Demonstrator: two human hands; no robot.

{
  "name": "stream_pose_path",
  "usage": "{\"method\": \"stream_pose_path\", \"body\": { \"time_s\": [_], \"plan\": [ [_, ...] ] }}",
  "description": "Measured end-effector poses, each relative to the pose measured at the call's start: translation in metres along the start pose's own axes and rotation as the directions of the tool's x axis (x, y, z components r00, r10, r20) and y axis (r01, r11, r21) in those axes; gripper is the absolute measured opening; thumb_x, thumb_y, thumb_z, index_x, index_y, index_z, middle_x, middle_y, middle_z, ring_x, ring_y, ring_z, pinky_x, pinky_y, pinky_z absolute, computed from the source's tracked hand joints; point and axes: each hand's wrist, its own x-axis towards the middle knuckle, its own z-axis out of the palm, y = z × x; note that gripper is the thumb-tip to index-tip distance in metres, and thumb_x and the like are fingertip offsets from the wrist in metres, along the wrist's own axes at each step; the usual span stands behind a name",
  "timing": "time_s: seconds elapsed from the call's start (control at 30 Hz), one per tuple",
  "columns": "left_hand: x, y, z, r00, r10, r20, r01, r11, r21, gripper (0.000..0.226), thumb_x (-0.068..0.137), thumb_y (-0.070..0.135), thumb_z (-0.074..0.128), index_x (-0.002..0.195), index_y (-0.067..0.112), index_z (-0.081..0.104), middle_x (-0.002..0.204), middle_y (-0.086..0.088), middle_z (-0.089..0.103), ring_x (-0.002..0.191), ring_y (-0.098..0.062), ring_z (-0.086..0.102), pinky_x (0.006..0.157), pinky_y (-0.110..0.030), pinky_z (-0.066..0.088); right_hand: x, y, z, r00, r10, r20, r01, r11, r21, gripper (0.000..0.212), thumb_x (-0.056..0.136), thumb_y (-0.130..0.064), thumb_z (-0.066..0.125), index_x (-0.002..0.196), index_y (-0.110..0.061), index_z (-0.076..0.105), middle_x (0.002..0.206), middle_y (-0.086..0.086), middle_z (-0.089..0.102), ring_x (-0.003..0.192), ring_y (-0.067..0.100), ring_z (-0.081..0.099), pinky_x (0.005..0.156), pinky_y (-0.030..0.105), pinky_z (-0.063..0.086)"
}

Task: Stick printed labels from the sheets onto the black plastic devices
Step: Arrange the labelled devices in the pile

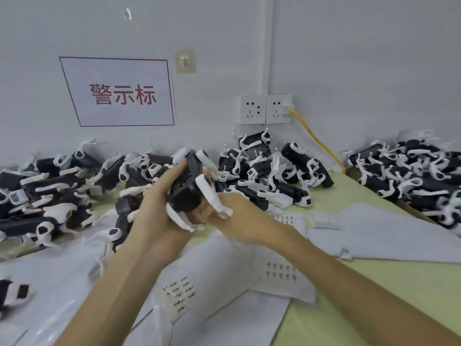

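Head view: one wide frame, blurred by motion around the hands
Held device: matte black plastic device, blocky, with smooth white curved plastic arms jutting from its corners; it is held up above the table between both hands, in front of the heaps
Left hand: left hand grips the device from the left; fingers curled over the black body, fingertips near its upper end
Right hand: right hand holds the lower end from below and to the right; fingers curled in against a white arm; blur hides the finer detail
Label sheets: white paper label sheets lie overlapped and partly creased under the forearms; small dark printed labels sit on them in short rows; another flat white sheet lies to the right
Heaps: loose piles of matching black-and-white devices on the left, in the middle and on the right, tangled together along the wall
Table: pale yellow-green smooth tabletop, bare at the right
Wall: plain grey-white panels meeting in a corner; white rectangular paper sign with a red border and red characters; square adhesive hook beside it; two white wall sockets; yellow cable runs from the right socket down to the table
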Motion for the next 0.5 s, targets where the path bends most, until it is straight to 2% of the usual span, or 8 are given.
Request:
{"method": "stream_pose_path", "body": {
  "time_s": [0.03,0.1,0.17,0.23,0.3,0.33,0.4,0.5],
  "plan": [
    [0.003,-0.005,-0.006,0.999,-0.031,0.008,0.030,0.997,0.077,0.023,0.084,0.033,0.068,0.093,0.013,0.078,0.090,-0.006,0.071,0.075,-0.020,0.070,0.068,-0.033,0.060,-0.010,0.016,-0.011,0.995,0.073,-0.067,-0.070,0.996,0.049,0.016,0.100,-0.020,0.057,0.096,-0.022,0.072,0.093,-0.004,0.070,0.077,0.011,0.060,0.071,0.030,0.048],
    [0.007,-0.017,-0.014,0.995,-0.091,-0.034,0.097,0.956,0.277,0.027,0.079,0.033,0.073,0.095,0.011,0.078,0.096,-0.007,0.073,0.081,-0.018,0.069,0.075,-0.031,0.056,-0.033,0.054,-0.026,0.963,0.209,-0.168,-0.197,0.977,0.083,0.016,0.098,-0.024,0.063,0.108,-0.028,0.074,0.101,-0.012,0.073,0.087,0.005,0.066,0.084,0.035,0.055],
    [0.011,-0.033,-0.023,0.991,-0.069,-0.114,0.118,0.848,0.517,0.032,0.079,0.028,0.077,0.106,0.012,0.071,0.098,-0.007,0.077,0.078,-0.015,0.072,0.064,-0.028,0.057,-0.053,0.091,-0.032,0.917,0.319,-0.238,-0.328,0.945,0.001,0.029,0.093,-0.044,0.069,0.121,-0.036,0.068,0.121,-0.016,0.068,0.111,0.002,0.061,0.103,0.040,0.048],
    [0.014,-0.045,-0.031,0.992,-0.032,-0.119,0.105,0.726,0.680,0.037,0.087,0.022,0.077,0.120,0.016,0.061,0.099,-0.009,0.078,0.085,-0.017,0.076,0.070,-0.033,0.060,-0.064,0.115,-0.032,0.883,0.451,-0.131,-0.470,0.856,-0.218,0.071,0.082,-0.072,0.064,0.144,-0.042,0.046,0.148,-0.010,0.050,0.139,0.014,0.042,0.118,0.048,0.030],
    [0.015,-0.053,-0.039,0.994,0.001,-0.106,0.080,0.656,0.751,0.043,0.090,0.022,0.076,0.128,0.022,0.057,0.107,-0.010,0.077,0.098,-0.022,0.075,0.088,-0.041,0.059,-0.070,0.128,-0.027,0.851,0.525,-0.002,-0.491,0.795,-0.356,0.100,0.073,-0.086,0.058,0.155,-0.043,0.022,0.161,-0.004,0.034,0.150,0.021,0.025,0.123,0.054,0.013],
    [0.015,-0.054,-0.043,0.994,0.030,-0.103,0.061,0.631,0.773,0.044,0.090,0.024,0.076,0.130,0.025,0.057,0.114,-0.007,0.074,0.102,-0.021,0.074,0.092,-0.039,0.058,-0.072,0.130,-0.026,0.852,0.524,0.011,-0.487,0.800,-0.351,0.104,0.070,-0.087,0.060,0.155,-0.044,0.018,0.161,-0.003,0.034,0.150,0.021,0.024,0.123,0.055,0.007],
    [0.016,-0.054,-0.049,0.986,0.116,-0.118,0.034,0.559,0.828,0.042,0.093,0.034,0.072,0.132,0.029,0.058,0.121,0.004,0.068,0.104,-0.012,0.070,0.088,-0.027,0.057,-0.072,0.129,-0.026,0.863,0.503,-0.035,-0.493,0.827,-0.270,0.105,0.067,-0.082,0.069,0.153,-0.044,0.024,0.157,-0.002,0.040,0.147,0.021,0.030,0.122,0.054,0.003],
    [0.016,-0.052,-0.062,0.937,0.328,-0.117,0.036,0.243,0.969,0.037,0.099,0.048,0.058,0.131,0.030,0.060,0.118,0.011,0.064,0.103,-0.008,0.062,0.082,-0.026,0.048,-0.072,0.118,-0.028,0.871,0.468,-0.152,-0.488,0.860,-0.148,0.094,0.065,-0.062,0.086,0.145,-0.042,0.041,0.143,0.000,0.049,0.138,0.026,0.038,0.119,0.044,0.013]
  ]
}}
